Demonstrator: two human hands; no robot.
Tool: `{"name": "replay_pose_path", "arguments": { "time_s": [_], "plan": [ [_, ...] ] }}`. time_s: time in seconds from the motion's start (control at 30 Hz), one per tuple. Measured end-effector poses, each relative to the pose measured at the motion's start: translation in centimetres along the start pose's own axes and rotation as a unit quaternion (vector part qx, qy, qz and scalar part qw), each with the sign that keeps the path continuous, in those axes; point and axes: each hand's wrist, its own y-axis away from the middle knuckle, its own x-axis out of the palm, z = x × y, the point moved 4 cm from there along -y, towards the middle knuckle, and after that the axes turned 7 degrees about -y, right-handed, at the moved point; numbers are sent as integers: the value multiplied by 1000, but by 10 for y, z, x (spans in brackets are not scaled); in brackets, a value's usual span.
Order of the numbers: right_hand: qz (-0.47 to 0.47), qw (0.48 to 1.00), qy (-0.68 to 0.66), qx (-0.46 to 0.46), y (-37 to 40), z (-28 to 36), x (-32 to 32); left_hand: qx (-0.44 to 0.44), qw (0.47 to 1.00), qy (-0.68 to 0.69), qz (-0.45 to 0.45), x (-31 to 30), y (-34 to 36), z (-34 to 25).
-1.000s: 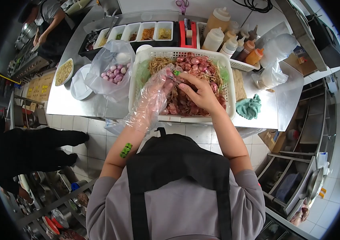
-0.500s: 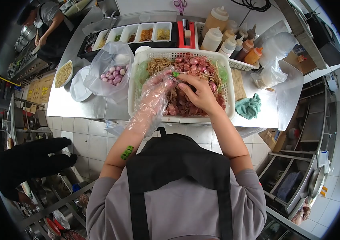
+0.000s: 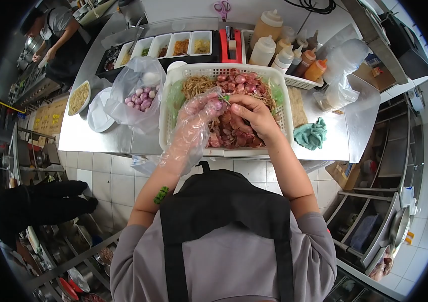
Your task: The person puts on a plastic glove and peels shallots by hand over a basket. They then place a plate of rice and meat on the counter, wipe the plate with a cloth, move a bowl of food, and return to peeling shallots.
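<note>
My left hand (image 3: 197, 111), in a clear plastic glove, is closed around a pinkish shallot (image 3: 217, 104) above the white basket (image 3: 164, 108). My bare right hand (image 3: 255, 117) meets it from the other side, fingers curled around a small tool with a green part (image 3: 225, 98); the rest of that tool is mostly hidden. Under both hands, reddish shallot skins (image 3: 234, 132) fill the near part of the basket. Unpeeled red shallots (image 3: 241, 80) lie at its far side, with dry brown root trimmings (image 3: 199, 86) to their left.
Left of the basket stands a plastic bag of peeled shallots (image 3: 141, 99), beside white lids (image 3: 99, 113) and a bowl (image 3: 79, 98). Condiment tubs (image 3: 181, 45) and sauce bottles (image 3: 263, 50) line the back. A green cloth (image 3: 310, 134) lies right. Another person (image 3: 62, 40) works far left.
Both hands have shifted slightly, and my right hand has drawn a little lower and right. The shallot now shows more clearly in my left fingers. The view has moved a little.
</note>
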Motion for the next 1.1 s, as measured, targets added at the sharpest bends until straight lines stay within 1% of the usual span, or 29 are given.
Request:
{"name": "replay_pose_path", "arguments": {
  "time_s": [0.03,0.07,0.13,0.23,0.27,0.3,0.33,0.37,0.4,0.43,0.47,0.5,0.53,0.57,0.6,0.67,0.73,0.8,0.83,0.9,0.97,1.03,1.1],
  "plan": [
    [20,1000,-19,3,1,1,1,0,1000,0,1,0,0,1],
    [20,1000,-19,2,1,2,-1,-6,1000,-3,-5,-1,0,2],
    [61,995,-72,29,2,0,-2,-11,1000,-6,-11,-1,1,3],
    [54,997,-63,8,-1,-2,-4,-26,999,20,-11,3,1,0],
    [55,997,-62,8,-2,-3,-2,-47,998,22,-45,5,1,-2],
    [8,999,38,-6,-4,-5,-4,-68,994,24,-79,5,0,-2],
    [-39,989,138,-20,-6,-6,-5,-68,994,23,-80,0,-1,2],
    [-38,990,138,-19,-9,-12,-4,-50,996,33,-65,-3,-3,5],
    [-28,966,218,-134,-12,-12,-2,-33,997,41,-50,-6,-4,7],
    [-18,924,293,-246,-12,-10,1,-33,997,41,-51,-9,-3,10],
    [-15,911,311,-269,-12,-6,5,-40,996,34,-74,-6,-2,7],
    [-16,911,311,-270,-10,-2,7,-47,994,27,-96,-6,-2,5],
    [-44,950,259,-171,-8,-3,4,-48,994,27,-95,-6,-2,6],
    [-71,974,204,-69,-7,-6,2,-49,994,42,-89,-7,-3,7],
    [-72,974,204,-69,-6,-5,0,-50,994,58,-83,-7,-3,8],
    [-98,989,111,-11,-7,-8,-10,-53,994,64,-74,-5,-3,7],
    [-87,989,120,-27,-8,-8,-11,-57,994,71,-66,-1,-2,3],
    [-76,988,129,-43,-6,-5,-7,-86,991,72,-69,4,1,-3],
    [-72,988,130,-45,-4,-1,-4,-86,991,72,-69,-4,0,4],
    [-66,988,130,-48,-4,-1,-1,-89,985,127,-77,-24,-5,19],
    [-57,971,209,-100,-5,-4,0,-86,983,139,-81,-23,-4,18],
    [-43,970,221,-93,-4,-4,1,-82,981,152,-85,-20,-4,15],
    [-30,969,232,-84,-4,-5,3,-67,980,182,-47,-16,-4,13]
  ]
}}
